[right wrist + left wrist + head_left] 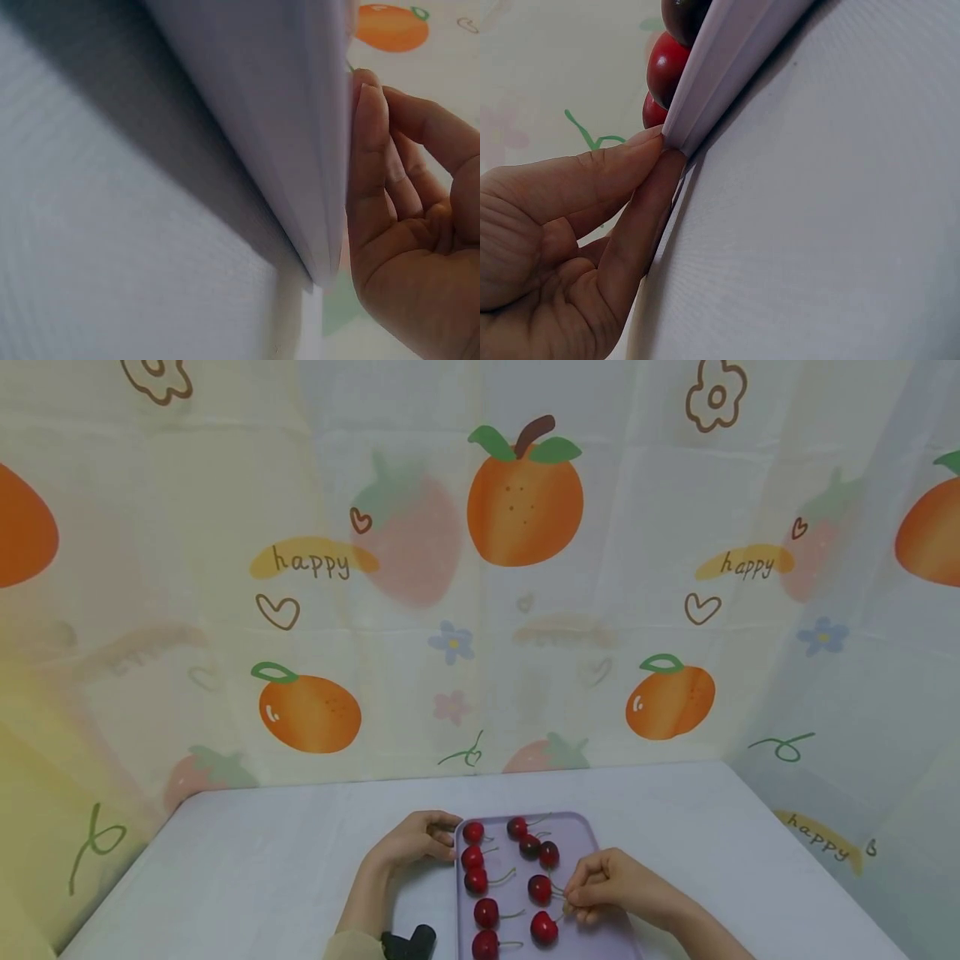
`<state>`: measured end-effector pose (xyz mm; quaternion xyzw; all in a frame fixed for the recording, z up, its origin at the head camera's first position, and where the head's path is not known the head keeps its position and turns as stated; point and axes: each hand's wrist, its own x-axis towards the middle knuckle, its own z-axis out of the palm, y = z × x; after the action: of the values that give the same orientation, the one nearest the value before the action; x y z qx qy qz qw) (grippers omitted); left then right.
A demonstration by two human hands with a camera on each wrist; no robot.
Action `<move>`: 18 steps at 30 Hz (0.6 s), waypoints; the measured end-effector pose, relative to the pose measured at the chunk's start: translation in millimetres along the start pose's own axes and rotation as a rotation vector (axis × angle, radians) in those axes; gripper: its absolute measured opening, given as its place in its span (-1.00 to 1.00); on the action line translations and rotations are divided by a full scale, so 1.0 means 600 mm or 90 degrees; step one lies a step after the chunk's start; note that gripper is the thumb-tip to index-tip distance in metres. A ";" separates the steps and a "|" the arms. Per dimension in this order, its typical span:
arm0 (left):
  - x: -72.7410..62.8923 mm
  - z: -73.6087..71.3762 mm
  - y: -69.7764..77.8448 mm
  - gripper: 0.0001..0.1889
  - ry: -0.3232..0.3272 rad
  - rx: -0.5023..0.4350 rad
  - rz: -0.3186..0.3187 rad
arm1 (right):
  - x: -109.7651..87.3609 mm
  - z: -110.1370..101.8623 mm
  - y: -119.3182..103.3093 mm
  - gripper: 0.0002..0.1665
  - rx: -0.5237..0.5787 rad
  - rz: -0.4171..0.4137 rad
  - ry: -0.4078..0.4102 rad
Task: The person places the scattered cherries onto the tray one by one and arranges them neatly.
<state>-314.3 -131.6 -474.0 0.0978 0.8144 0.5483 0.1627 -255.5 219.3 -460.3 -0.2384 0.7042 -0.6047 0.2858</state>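
A light purple tray (615,935) lies on the table with red cherries on it, in a left column and a looser right group. My left hand (420,841) pinches the tray's far left corner between thumb and fingers, as the left wrist view also shows (577,225). Over the tray's right side, my right hand (611,887) has thumb and index fingertips together at the stems of a dark red cherry (539,889) and a brighter cherry (544,928). I cannot tell which stem is pinched. In the right wrist view the tray wall (277,120) hides the cherries.
A white cloth covers the table (247,868). Behind it hangs a curtain (420,677) printed with fruit and the word "happy". A black strap mount (409,942) shows by the left wrist. Along the tray's left side lie several cherries (486,913), stems pointing right.
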 end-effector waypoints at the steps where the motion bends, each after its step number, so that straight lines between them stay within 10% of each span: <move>1: 0.000 0.000 0.000 -0.45 0.001 0.001 -0.001 | 0.000 0.000 0.000 -0.65 -0.003 0.001 0.000; 18: 0.000 0.000 -0.002 -0.44 -0.006 -0.012 0.006 | -0.006 0.006 -0.003 -0.75 -0.093 0.025 -0.015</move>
<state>-314.3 -131.8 -474.9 0.1026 0.8082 0.5560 0.1645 -250.3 219.2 -458.5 -0.2518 0.7475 -0.5434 0.2874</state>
